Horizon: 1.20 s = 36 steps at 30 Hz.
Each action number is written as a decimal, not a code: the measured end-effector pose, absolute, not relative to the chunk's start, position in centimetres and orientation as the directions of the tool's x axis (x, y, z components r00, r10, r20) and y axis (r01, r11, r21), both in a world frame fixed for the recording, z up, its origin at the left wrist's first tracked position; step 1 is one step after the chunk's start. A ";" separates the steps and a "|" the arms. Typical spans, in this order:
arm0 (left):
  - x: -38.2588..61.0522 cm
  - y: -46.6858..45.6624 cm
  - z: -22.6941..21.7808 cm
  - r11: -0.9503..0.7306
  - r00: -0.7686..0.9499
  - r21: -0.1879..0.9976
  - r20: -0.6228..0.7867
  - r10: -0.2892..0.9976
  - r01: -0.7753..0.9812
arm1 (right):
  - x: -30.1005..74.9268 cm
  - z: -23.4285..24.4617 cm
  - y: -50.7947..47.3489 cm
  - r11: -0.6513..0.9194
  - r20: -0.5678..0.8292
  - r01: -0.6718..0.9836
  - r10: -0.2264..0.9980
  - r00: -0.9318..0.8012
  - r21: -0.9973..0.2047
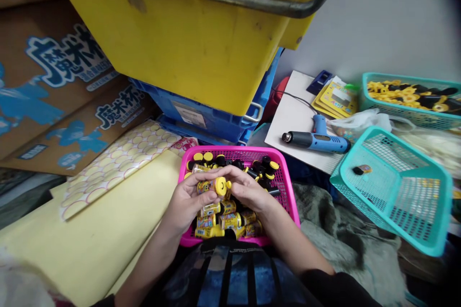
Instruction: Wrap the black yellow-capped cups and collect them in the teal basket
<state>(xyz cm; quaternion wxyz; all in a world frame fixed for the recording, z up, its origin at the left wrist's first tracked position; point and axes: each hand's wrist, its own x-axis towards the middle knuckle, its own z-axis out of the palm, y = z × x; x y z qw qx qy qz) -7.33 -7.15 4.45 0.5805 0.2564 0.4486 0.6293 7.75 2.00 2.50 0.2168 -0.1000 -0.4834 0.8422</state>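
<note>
My left hand (189,195) is closed around a small bottle (208,186) with a yellow printed label. The bottle lies tilted, its yellow cap (221,186) turned to the right. Beside that cap, my right hand (247,189) pinches a small yellow piece (228,185) between thumb and fingers; whether it touches the cap is hard to tell. Both hands are over a pink basket (291,196) in my lap. Inside it lie several similar yellow-labelled bottles (230,221), along with black parts (256,167) and yellow caps (208,156).
A turquoise basket (391,223) with one small bottle (362,169) in it tilts at the right. A blue heat gun (326,143) lies on a white table (288,122), near another turquoise basket (414,115) of yellow and black parts. Yellow (187,43) and blue crates (216,123) stand ahead, cardboard boxes (21,57) left.
</note>
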 end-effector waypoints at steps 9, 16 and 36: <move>-6.9 -7.3 4.3 0.109 -0.167 0.916 -0.186 0.968 -0.387 | 7.3 2.6 1.7 -0.607 -0.103 -0.182 0.404 -0.909 -0.774; -6.2 -7.2 4.9 0.048 -0.206 0.963 -0.105 0.973 -0.266 | 7.9 2.4 1.6 -0.700 -0.132 -0.123 0.299 -0.945 -0.704; -8.4 -8.6 5.7 0.128 -0.036 0.929 -0.149 0.988 -0.349 | 9.0 4.2 1.0 0.059 0.087 -0.064 0.723 -0.685 -0.996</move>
